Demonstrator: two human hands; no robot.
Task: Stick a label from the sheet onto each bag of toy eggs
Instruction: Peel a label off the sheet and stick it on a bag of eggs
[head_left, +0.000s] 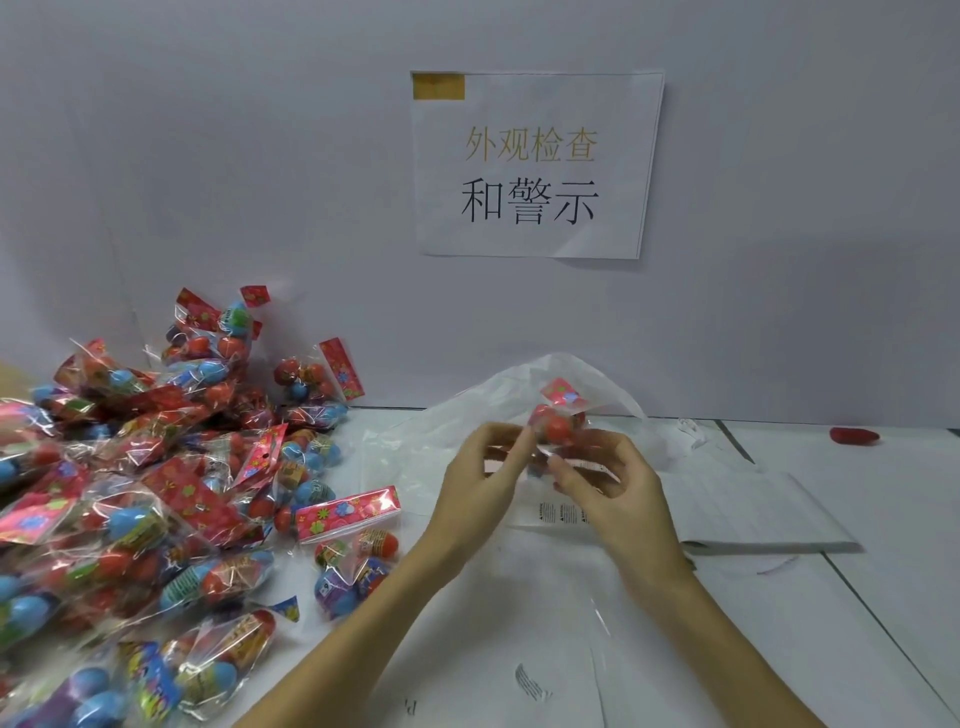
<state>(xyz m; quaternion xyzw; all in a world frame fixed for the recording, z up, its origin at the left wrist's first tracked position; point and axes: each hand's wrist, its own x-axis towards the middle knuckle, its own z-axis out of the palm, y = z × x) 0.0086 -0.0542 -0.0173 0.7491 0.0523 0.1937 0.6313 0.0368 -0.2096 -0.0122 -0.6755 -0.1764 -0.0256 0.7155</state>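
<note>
step: labelling one bag of toy eggs (557, 423), held up over the table (883, 499) in front of me, above the label sheet (563, 514).
left hand (480, 480): my fingers curl onto the bag's left side and steady it.
right hand (608, 486): pinching a pale strip at the bag's lower edge; looks like the label (592, 466), motion blur, not certain.
how to do it well: i'd keep the film taut with the left, lay one end of the strip first, then wipe along so no wrinkle traps over the egg bumps. keep it off the red header card (562, 392).
risk: crinkly film, curved eggs under it, so corners may lift. press the ends last.
bags in hand: 1.
pile of bags (156, 493): on my left against the wall, too tangled to count, dozens by my guess. can't tell labelled from unlabelled.
label sheet count: 1 clear sheet seen, a few printed warning labels showing on it; rest hidden behind my hands.
wall sign (532, 163): 1, printed paper.
red object (854, 435): 1, far right on the table, can't identify.
grey flat bag (763, 514): 1, right of my hands.
</note>
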